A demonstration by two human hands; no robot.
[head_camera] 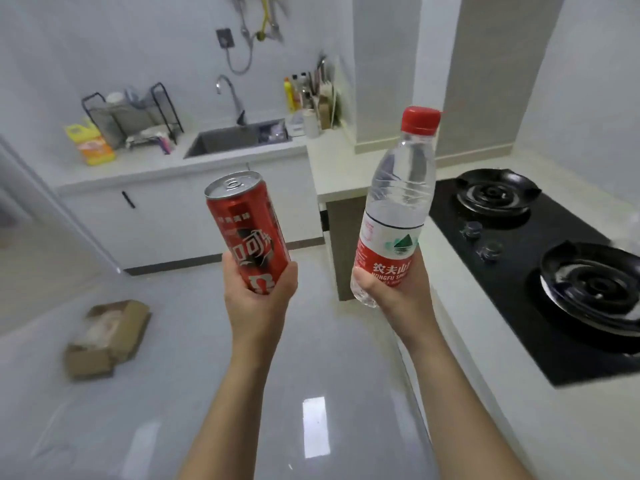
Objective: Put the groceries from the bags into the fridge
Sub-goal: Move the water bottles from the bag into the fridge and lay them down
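open floor [194,393] ahead, cardboard box [107,337] left, counter [485,393] right

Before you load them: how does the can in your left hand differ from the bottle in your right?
The red soda can is opaque metal with a silver pull-tab top; the water bottle is clear plastic with a red screw cap. The water bottle is taller than the can. The can's top leans left, the bottle's right. Both carry red labelling and are gripped near the base: can in the left hand, bottle in the right hand.
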